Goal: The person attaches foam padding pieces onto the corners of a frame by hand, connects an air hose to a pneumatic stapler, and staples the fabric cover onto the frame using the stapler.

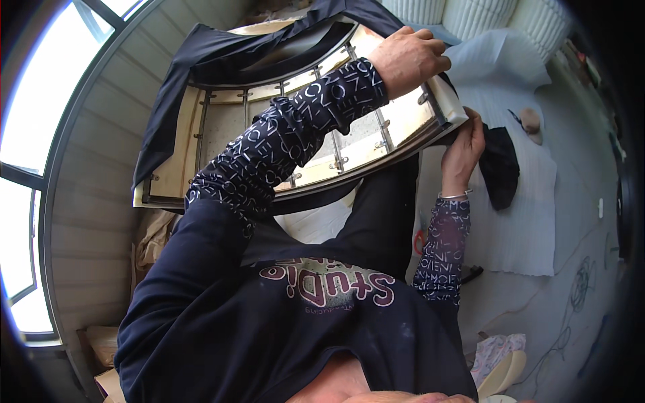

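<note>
Dark navy fabric [168,101] wraps the far and left sides of a wooden frame [176,161] with metal bars [336,163] across its back — the frame is held up in front of the person's chest, tilted, with its right corner highest in the picture. The left hand [410,59] is closed over the frame's upper right edge, fingers curled down over the pale padded rim [449,101]. The right hand [465,149] sits just below that same corner, fingers bent up against the underside of the rim where the dark fabric is folded — it touches the corner, though I cannot tell how firmly it grips. Both forearms wear sleeves with a white letter pattern [289,141], and a thin bracelet [455,196] circles the right wrist.

Beyond the corner, a loose piece of black cloth [500,164] lies on a white ribbed sheet [524,221] spread over the floor. A pale curved wall of boards [94,201] and a bright window [27,121] lie to the left.
</note>
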Tool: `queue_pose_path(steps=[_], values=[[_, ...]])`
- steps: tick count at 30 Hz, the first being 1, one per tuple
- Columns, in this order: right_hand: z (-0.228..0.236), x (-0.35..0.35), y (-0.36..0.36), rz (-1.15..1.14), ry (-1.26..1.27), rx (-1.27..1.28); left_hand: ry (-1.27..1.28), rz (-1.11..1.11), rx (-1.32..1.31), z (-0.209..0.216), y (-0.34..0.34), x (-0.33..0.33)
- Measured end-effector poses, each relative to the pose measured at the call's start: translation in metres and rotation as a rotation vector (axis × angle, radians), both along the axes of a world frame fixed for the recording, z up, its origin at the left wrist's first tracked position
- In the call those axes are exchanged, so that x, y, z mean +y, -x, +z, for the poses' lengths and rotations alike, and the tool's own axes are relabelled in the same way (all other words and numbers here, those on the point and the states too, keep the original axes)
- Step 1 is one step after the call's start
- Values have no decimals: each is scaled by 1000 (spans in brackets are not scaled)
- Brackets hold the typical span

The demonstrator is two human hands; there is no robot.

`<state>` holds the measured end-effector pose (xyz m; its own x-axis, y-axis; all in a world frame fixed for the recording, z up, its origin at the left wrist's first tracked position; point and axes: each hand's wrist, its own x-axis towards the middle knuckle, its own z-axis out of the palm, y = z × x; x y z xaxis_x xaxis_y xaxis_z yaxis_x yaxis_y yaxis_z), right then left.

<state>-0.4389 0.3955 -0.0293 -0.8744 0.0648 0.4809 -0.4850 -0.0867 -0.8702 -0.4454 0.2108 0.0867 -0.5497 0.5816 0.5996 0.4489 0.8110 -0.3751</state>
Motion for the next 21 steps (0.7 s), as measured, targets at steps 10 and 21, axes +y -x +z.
queue_pose_path(steps=[10, 21], values=[[-5, 16, -16, 460, 123, -80, -48, 89, -334, 32, 19, 13], [-36, -23, -13, 513, 889, -378, -530, -202, -454, 8, 61, 5]])
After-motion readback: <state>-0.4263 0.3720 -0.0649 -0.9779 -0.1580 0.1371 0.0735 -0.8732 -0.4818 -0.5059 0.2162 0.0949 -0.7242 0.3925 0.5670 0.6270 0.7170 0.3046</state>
